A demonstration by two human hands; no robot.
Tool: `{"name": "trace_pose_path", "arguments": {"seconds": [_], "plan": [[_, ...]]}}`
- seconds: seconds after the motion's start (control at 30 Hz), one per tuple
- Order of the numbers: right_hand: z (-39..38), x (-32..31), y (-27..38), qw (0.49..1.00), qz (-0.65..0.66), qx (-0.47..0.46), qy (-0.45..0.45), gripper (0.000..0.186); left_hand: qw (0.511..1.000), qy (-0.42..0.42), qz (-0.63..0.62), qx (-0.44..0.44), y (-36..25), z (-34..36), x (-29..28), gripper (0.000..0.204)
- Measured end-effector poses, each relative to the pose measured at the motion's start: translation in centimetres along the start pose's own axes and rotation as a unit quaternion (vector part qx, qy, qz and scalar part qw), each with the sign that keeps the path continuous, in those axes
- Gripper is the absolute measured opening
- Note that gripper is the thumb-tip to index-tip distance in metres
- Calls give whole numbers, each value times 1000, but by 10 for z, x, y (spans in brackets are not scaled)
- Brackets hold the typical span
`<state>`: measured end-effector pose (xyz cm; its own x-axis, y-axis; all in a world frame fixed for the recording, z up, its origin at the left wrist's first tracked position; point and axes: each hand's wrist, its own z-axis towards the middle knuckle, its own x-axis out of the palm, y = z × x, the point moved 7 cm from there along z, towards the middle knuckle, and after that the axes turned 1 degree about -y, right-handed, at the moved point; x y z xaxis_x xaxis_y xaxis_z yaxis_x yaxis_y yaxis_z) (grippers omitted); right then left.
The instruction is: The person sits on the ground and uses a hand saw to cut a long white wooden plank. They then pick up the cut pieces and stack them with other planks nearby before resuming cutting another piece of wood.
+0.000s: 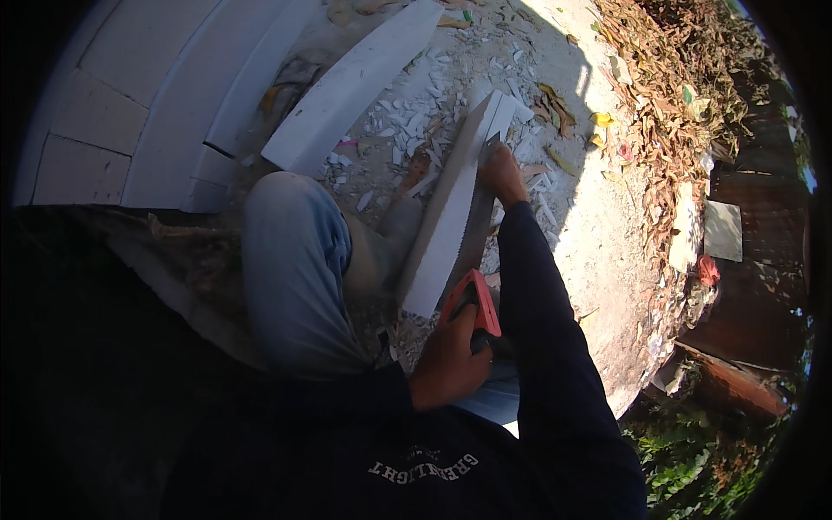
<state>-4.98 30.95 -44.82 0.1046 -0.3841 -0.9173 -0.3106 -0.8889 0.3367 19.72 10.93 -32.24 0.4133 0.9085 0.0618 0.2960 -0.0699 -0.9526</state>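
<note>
My left hand [451, 368] grips the red and black handle [485, 303] of a handsaw at lower centre. Its toothed blade [469, 247] runs up along the right side of a long white block [433, 251], lying lengthwise among pale chips. My right hand [504, 178] is closed at the far end of the blade, near the block's upper end; exactly how its fingertips sit is partly hidden. My bent knee [286, 225] in jeans is left of the block, and part of a bare foot [413, 173] shows beside it.
Another white block [347, 87] lies at upper left, beside stacked white blocks [165, 113]. Broken chips cover the shaded ground. Sunlit ground [624, 225] with dry leaves [667, 69], a rusty panel [745, 312], a pale board [722, 231] and green plants [676, 451] are at right.
</note>
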Motion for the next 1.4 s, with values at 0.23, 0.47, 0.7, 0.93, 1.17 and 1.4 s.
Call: {"name": "trace_pose_path", "arguments": {"seconds": [0.23,0.47,0.7,0.93,1.17,1.4], "plan": [[-50,1,-6,999,20,17,-37,46,998,27,61,3,-1,-43,-15,36],[-52,-51,17,983,75,14,-165,68,997,11,54,44,12,-32,-18,54],[9,-43,-29,979,52,38,-191,73,987,-33,50,148,82,68,24,34],[-14,-16,-30,982,82,62,-160,76,989,-38,53,132,89,97,28,27],[-28,-8,-19,975,123,44,-181,69,990,-60,4,126,95,109,31,16],[-28,-6,-21,968,153,35,-197,66,992,-60,6,107,93,119,27,13]]}}
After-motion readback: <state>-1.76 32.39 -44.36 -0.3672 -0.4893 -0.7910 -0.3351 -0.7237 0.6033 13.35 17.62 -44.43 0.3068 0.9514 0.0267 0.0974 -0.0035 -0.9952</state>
